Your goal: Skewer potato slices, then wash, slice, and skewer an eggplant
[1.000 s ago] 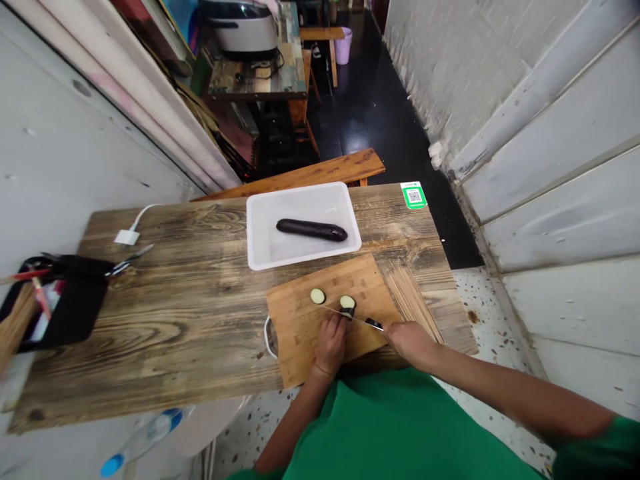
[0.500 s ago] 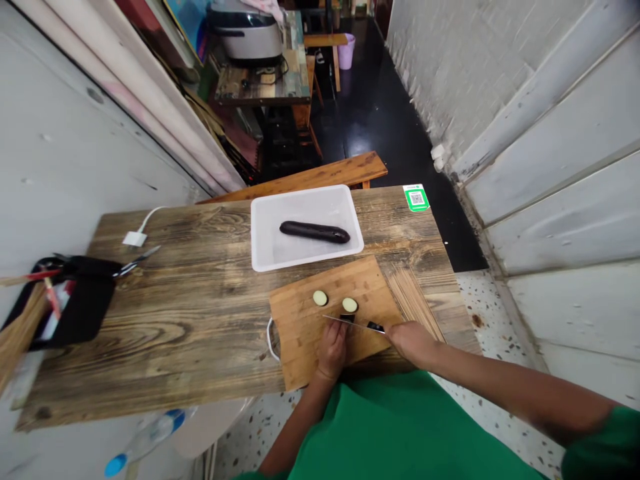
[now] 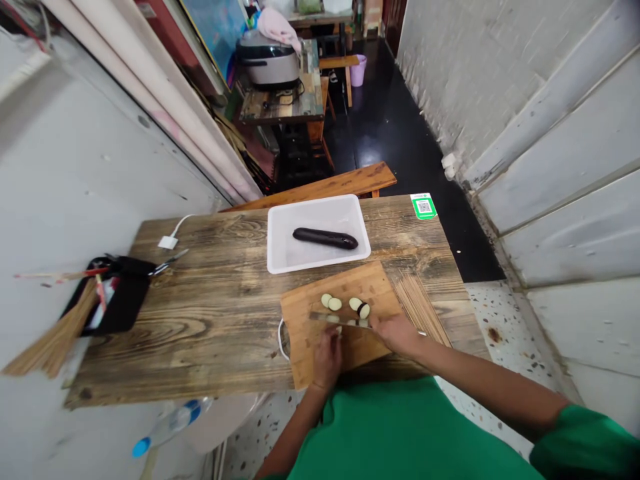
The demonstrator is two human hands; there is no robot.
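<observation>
A wooden cutting board (image 3: 306, 347) lies at the near edge of the wooden table (image 3: 215, 313). Several pale eggplant slices (image 3: 345, 305) lie on the board. My right hand (image 3: 397, 333) grips a knife (image 3: 335, 319) whose blade lies across the board just behind my left hand. My left hand (image 3: 327, 357) is closed on a piece of eggplant, which is mostly hidden under the fingers and the blade. A whole dark eggplant (image 3: 325, 238) rests in a white plastic tray (image 3: 285, 257) behind the board.
A black container (image 3: 117, 303) with bamboo skewers (image 3: 53, 343) and scissors stands at the table's left end. More skewers (image 3: 423, 310) lie right of the board. A white charger (image 3: 167, 241), a green QR sticker (image 3: 424, 206), a bench (image 3: 330, 187) and a plastic bottle (image 3: 170, 427) are around.
More slices lie on the board than before. The knife has moved toward me along the eggplant piece. The camera view shifted up and right.
</observation>
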